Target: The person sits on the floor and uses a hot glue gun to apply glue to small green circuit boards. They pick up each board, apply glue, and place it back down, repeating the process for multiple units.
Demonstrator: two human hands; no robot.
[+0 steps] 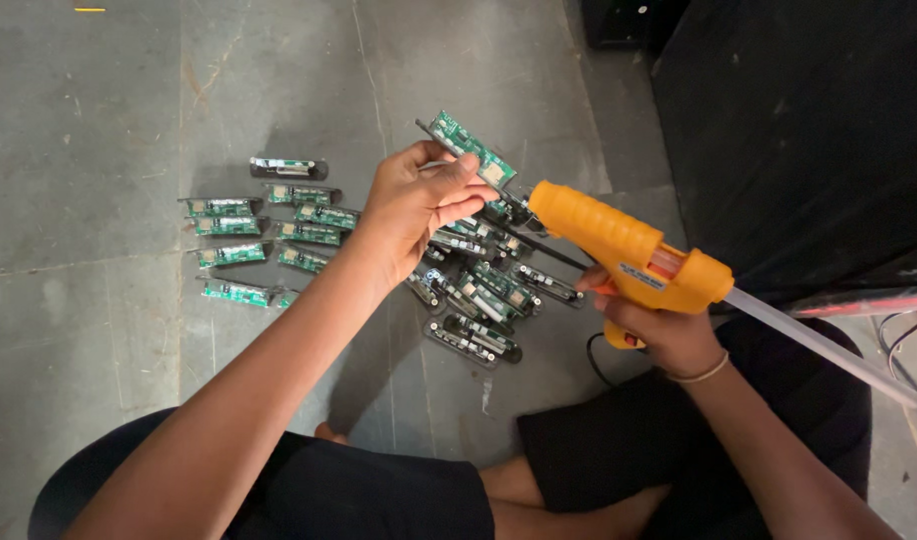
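Left hand (419, 200) holds a circuit board (469, 148) (green), right hand (669, 335) a glue gun (619, 245).

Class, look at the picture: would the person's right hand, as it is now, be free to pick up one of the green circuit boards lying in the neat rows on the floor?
Probably not: the right hand is full, gripping the orange glue gun, and the rowed green circuit boards lie beyond the left arm.
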